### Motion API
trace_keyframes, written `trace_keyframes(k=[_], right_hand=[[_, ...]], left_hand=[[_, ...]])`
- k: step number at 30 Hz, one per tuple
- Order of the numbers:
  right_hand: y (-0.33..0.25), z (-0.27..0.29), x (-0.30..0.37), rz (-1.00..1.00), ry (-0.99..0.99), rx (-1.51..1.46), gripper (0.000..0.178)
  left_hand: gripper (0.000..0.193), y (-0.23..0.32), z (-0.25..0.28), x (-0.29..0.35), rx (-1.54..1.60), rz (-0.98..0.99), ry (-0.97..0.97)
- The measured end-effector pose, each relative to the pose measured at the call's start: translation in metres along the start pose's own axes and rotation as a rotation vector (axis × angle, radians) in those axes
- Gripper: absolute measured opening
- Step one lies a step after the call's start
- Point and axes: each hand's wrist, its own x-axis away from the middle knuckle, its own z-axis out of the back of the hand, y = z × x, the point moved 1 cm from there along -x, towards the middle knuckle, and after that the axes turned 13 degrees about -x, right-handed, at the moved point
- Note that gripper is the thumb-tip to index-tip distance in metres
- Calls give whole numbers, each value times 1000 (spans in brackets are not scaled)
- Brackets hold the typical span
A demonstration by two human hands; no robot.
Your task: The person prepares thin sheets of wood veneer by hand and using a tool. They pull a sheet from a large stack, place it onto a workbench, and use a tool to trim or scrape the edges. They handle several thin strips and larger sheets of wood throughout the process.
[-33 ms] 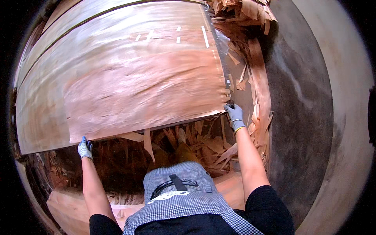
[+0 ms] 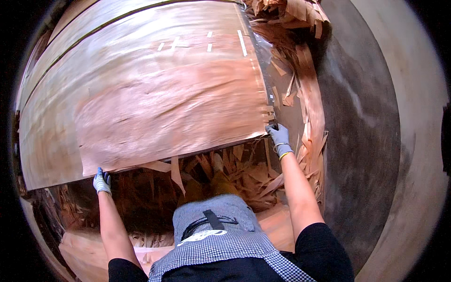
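Note:
A reddish-pink wood veneer sheet (image 2: 174, 108) lies on a larger, paler veneer sheet (image 2: 49, 136), with ripples across its surface. At its near left corner my left hand (image 2: 102, 181), in a pale glove with blue fingertips, is closed on the edge. My right hand (image 2: 279, 136), in a grey glove, is closed at the near right corner, where small torn flaps stick out. Parts of the fingers on both hands are hidden by the edge. White tape strips (image 2: 242, 43) mark the veneer beyond the pink sheet.
Torn veneer scraps (image 2: 235, 174) fill the space below the near edge. A long strip of scrap (image 2: 311, 103) runs along the right side, with a heap of scraps (image 2: 300, 16) at the far right. Dark floor (image 2: 361, 141) lies beyond.
The sheets appear slightly further left, with their near left side a little lower. My right hand has shifted slightly left, my left hand slightly down; both keep their hold.

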Motion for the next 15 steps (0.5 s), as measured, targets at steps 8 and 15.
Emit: trace_keyframes(k=[8,15], right_hand=[[3,-1,4,-88,70,-13,15],[40,65,3,-106,287,136,36]], left_hand=[[28,-3,0,-11,-73,-58,28],[36,-11,-20,-8,-26,-25,-1]])
